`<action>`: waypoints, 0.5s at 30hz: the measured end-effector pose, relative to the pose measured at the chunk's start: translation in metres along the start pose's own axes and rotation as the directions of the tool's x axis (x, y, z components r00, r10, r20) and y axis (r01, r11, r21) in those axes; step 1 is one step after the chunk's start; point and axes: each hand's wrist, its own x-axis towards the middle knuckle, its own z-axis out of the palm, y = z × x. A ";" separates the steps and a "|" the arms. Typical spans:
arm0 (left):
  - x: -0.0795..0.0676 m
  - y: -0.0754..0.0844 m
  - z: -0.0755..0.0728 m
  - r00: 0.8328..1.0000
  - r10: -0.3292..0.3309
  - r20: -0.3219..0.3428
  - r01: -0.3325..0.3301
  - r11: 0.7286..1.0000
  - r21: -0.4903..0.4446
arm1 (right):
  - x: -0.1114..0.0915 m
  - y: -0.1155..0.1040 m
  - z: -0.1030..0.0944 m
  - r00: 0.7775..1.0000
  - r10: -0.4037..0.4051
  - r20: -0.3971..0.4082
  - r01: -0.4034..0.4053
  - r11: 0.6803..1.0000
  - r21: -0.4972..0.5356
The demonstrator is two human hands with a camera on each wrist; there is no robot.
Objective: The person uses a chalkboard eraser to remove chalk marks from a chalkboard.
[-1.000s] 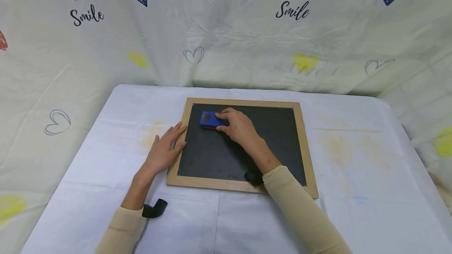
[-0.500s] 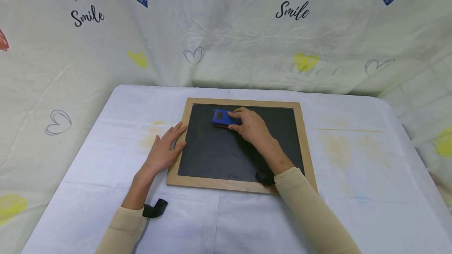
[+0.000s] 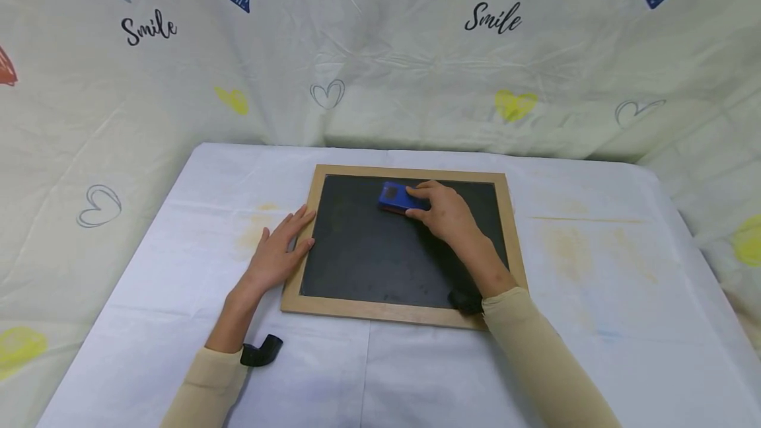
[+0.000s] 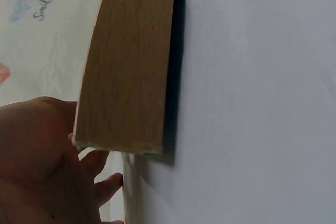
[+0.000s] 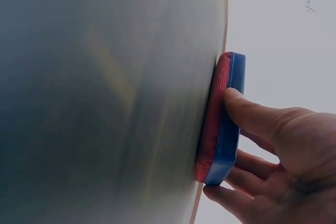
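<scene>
A small blackboard (image 3: 368, 249) in a pale wooden frame lies on the table. My right hand (image 3: 448, 213) grips a blue board eraser (image 3: 394, 195) near the board's upper middle, thumb on one side and fingers on the other. In the right wrist view the eraser's red pad (image 5: 214, 124) faces the dark board surface (image 5: 105, 103), right up against it. My left hand (image 3: 276, 256) rests with spread fingers on the left side of the frame. The left wrist view shows the wooden frame edge (image 4: 128, 72) close up, with the left hand (image 4: 37, 150) beside it.
A white cloth (image 3: 594, 362) with faint yellow and blue stains covers the table. Behind it hangs a pale curtain (image 3: 416, 51) printed with hearts and "Smile". Black camera mounts (image 3: 261, 351) are worn at the wrists.
My right hand has slid the eraser to the right and slightly upward along the upper part of the board. The left hand and the board have stayed in place.
</scene>
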 end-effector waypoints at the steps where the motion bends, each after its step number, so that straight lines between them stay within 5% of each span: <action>1: 0.000 0.000 0.000 1.000 0.001 0.000 -0.001 1.000 0.000 | -0.001 0.002 -0.001 1.000 0.004 -0.002 -0.004 1.000 0.001; 15: -0.001 0.000 -0.001 1.000 0.017 -0.014 -0.017 1.000 -0.014 | -0.007 0.027 -0.010 0.999 0.033 -0.015 -0.034 0.999 -0.019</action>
